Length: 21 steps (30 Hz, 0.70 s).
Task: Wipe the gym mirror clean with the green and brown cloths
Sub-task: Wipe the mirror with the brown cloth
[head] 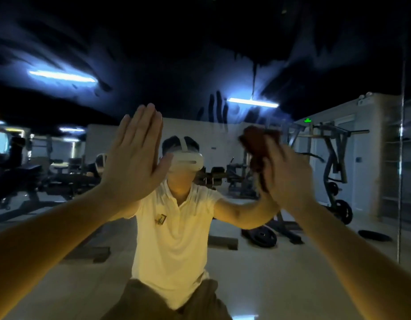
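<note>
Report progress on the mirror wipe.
Done: the lower mirror seems to reflect the room clearly. In hand: the right hand holds the brown cloth up at the glass; the left hand is flat, open, empty. Left: smeary streaks across the upper glass; the green cloth is not in view.

White short-sleeved polo (174, 245), chest emblem (160, 219), white headset (188, 161), brownish trousers (142, 303)

brown cloth (257, 146): motion-blurred, its lower part hidden behind the right hand (290, 179)
right hand: smeared; whether its fingers curl round the cloth or press it flat cannot be told
left forearm (49, 232): cut off by the left edge
right forearm (361, 250): cut off by the right edge
gym benches (26, 172): dim, blurred, details unreadable
shirt badge (160, 219): too small to read
</note>
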{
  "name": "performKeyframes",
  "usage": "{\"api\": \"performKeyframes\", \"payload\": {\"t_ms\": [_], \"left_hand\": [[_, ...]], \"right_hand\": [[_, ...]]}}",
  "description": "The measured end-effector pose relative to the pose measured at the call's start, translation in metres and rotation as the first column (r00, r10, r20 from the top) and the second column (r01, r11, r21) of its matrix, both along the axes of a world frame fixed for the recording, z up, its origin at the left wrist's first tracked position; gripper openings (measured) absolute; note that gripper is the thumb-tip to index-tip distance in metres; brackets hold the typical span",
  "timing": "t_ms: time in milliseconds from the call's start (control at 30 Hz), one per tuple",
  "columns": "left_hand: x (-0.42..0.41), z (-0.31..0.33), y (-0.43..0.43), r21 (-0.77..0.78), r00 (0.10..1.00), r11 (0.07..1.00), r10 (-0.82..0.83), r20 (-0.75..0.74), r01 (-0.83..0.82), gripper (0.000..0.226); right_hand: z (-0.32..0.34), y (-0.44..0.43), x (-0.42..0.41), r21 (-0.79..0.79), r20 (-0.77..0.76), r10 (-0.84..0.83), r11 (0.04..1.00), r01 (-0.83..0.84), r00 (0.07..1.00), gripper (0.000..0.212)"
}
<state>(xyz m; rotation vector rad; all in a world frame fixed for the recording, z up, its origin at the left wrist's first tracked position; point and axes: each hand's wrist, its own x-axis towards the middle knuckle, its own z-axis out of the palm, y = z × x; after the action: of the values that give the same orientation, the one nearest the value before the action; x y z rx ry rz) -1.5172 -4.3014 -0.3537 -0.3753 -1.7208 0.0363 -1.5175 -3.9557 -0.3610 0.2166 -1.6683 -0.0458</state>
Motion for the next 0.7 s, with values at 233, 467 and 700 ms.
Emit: {"api": "performKeyframes", "payload": {"t_ms": [233, 467, 700], "left_hand": [[-0.013, 0.004, 0.008, -0.001, 0.994, 0.995, 0.103, -0.039, -0.104, 0.085], [-0.012, 0.008, 0.003, -0.057, 0.993, 0.994, 0.089, -0.071, -0.093, 0.078], [-0.012, 0.009, 0.004, -0.040, 0.993, 0.994, 0.095, -0.064, -0.098, 0.086]], "right_hand": [[0.042, -0.087, -0.016, -0.527, -0.193, 0.044, 0.838, -0.141, 0.980, 0.055], [0.047, -0.151, 0.004, 0.342, -0.018, 0.124, 0.933, -0.111, 0.992, 0.053], [0.105, 0.035, 0.003, -0.464, -0.112, -0.098, 0.885, 0.035, 0.989, 0.045]]}}
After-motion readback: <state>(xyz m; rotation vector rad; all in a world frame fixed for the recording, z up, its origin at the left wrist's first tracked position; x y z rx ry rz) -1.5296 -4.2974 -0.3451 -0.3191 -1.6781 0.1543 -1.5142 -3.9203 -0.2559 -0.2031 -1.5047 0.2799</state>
